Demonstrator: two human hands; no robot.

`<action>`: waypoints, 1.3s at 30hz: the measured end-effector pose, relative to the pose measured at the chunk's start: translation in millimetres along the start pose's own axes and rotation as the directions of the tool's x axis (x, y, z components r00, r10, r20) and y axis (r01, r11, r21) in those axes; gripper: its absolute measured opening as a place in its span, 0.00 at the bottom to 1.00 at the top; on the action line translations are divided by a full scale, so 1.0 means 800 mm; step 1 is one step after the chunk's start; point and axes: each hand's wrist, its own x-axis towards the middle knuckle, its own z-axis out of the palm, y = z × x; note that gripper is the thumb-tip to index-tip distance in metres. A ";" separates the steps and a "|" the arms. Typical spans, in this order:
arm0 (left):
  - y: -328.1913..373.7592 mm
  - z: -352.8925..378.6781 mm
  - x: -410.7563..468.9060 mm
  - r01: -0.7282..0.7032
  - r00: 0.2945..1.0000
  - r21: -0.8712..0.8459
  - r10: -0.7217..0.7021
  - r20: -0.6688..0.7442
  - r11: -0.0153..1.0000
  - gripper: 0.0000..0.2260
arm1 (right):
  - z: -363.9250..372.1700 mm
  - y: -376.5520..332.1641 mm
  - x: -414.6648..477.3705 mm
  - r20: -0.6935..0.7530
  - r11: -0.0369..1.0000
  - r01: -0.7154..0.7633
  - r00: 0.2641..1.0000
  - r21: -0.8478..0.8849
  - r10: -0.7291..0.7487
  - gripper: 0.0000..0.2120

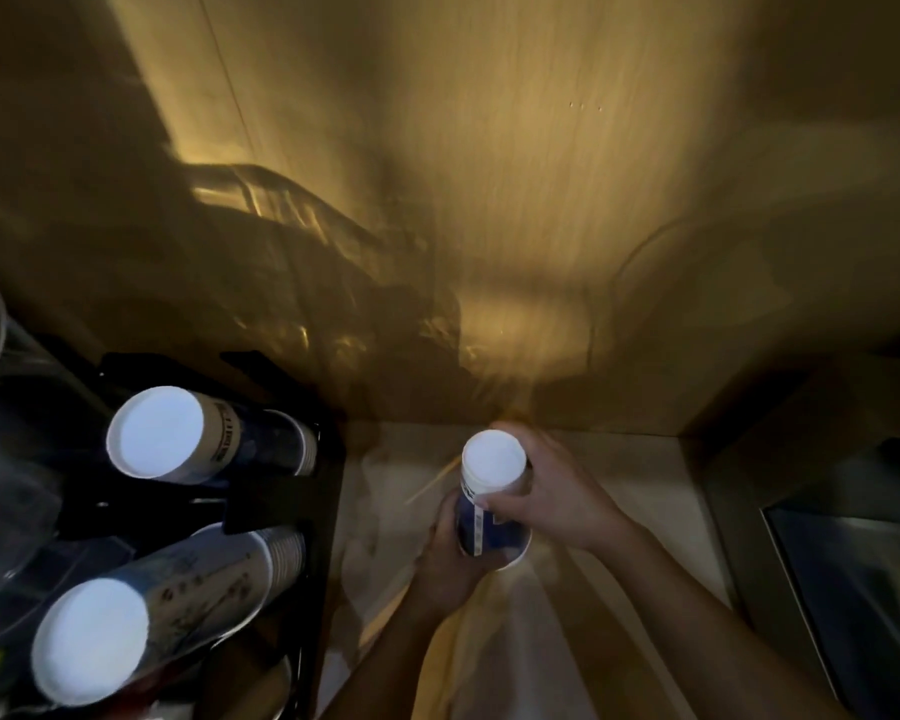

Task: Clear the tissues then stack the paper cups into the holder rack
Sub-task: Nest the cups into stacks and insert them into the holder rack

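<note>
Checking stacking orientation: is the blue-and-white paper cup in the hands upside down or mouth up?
Upside down. The blue-and-white paper cup shows its recessed white base on top, its wider rim at the bottom, held by left hand and right hand.

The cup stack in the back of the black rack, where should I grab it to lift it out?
Hold the back cup stack around its side wall just below the white base, coming from above. It stands upside down and leaning, so the base end is free while the rims sit down in the black rack.
</note>
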 end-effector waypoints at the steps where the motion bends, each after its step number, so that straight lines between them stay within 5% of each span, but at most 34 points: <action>1: 0.004 -0.003 -0.004 -0.020 1.000 -0.046 0.020 0.004 0.999 0.35 | -0.002 -0.005 -0.002 -0.010 1.000 0.018 1.000 0.012 -0.017 0.34; 11: 0.101 -0.075 -0.076 -0.174 0.983 -0.265 0.151 -0.104 0.948 0.32 | -0.041 -0.114 -0.027 -0.205 0.941 0.328 0.930 0.087 -0.305 0.34; 14: 0.125 -0.098 -0.109 -0.219 0.968 -0.382 0.152 -0.198 0.898 0.34 | -0.056 -0.159 -0.040 -0.237 0.896 0.430 0.887 0.110 -0.397 0.33; 18: 0.163 -0.129 -0.144 -0.306 0.936 -0.545 0.142 -0.321 0.781 0.24 | -0.063 -0.219 -0.057 -0.293 0.830 0.551 0.810 0.088 -0.507 0.35; 23: 0.195 -0.175 -0.179 -0.470 0.845 -0.475 0.225 -0.485 0.744 0.14 | -0.066 -0.289 -0.065 -0.358 0.717 0.686 0.705 0.127 -0.612 0.35; 27: 0.213 -0.217 -0.193 -0.485 0.828 -0.497 0.196 -0.525 0.720 0.18 | -0.056 -0.334 -0.060 -0.353 0.670 0.733 0.662 0.121 -0.661 0.35; 36: 0.207 -0.261 -0.171 -0.448 0.817 -0.438 0.159 -0.554 0.779 0.21 | 0.005 -0.347 -0.024 -0.315 0.709 0.701 0.690 0.070 -0.651 0.34; 39: 0.200 -0.259 -0.165 -0.468 0.806 -0.402 0.193 -0.560 0.787 0.20 | 0.021 -0.335 -0.008 -0.257 0.752 0.648 0.751 0.115 -0.608 0.33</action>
